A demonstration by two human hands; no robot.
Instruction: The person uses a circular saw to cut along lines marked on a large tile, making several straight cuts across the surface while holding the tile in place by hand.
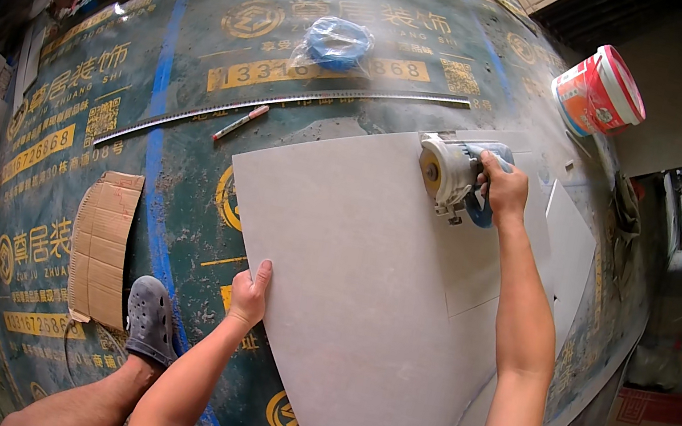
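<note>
Right hand [503,190]: closed around the handle of a saw [454,173]. Left hand [249,295]: fingers curled, thumb extended, at the tile's near-left edge; whether it grips cannot be told. Positions below are on a dial centred on the tile.

Tile [353,251]: one, large, pale grey, lying flat; left hand at about 9 o'clock. Saw: one, circular, blade at its left side, on the tile toward 1 o'clock, near the far edge.

Ruler [287,102]: one, long, 11 o'clock, beyond the tile. Marker [241,122]: one, red and white, between 10 and 11. Blue roll [336,42]: one, in clear plastic, 11 o'clock, past the ruler. Bucket [600,92]: one, red and white, tilted in view, 1 o'clock. Cardboard [104,245]: one piece, brown, 9 o'clock. Sheeting [184,205]: dark green, gold print, beneath all.
</note>
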